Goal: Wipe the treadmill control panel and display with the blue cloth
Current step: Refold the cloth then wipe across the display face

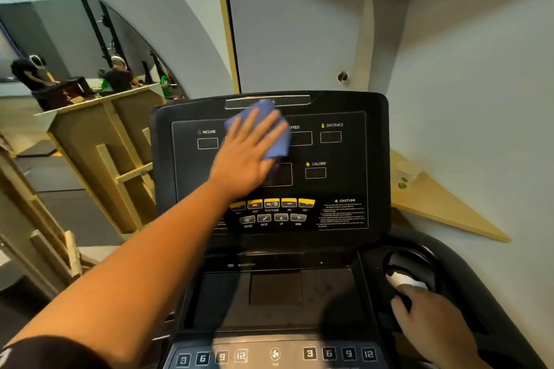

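Note:
The treadmill's black display panel (338,153) stands upright in the middle of the head view, with labelled windows and a row of yellow buttons (289,203) below. My left hand (247,156) lies flat with fingers spread, pressing the folded blue cloth (277,141) against the upper middle of the display. The cloth covers part of the centre windows and reaches up to the top slot. My right hand (431,317) rests at the lower right on the rim of the round cup holder (419,260), fingers curled at something white inside it.
A lower console tray (275,293) and a strip of numbered speed keys (338,353) sit below the display. A wooden corner shelf (443,207) juts from the wall on the right. A wooden counter (120,135) stands left, with a person reflected in a mirror behind it.

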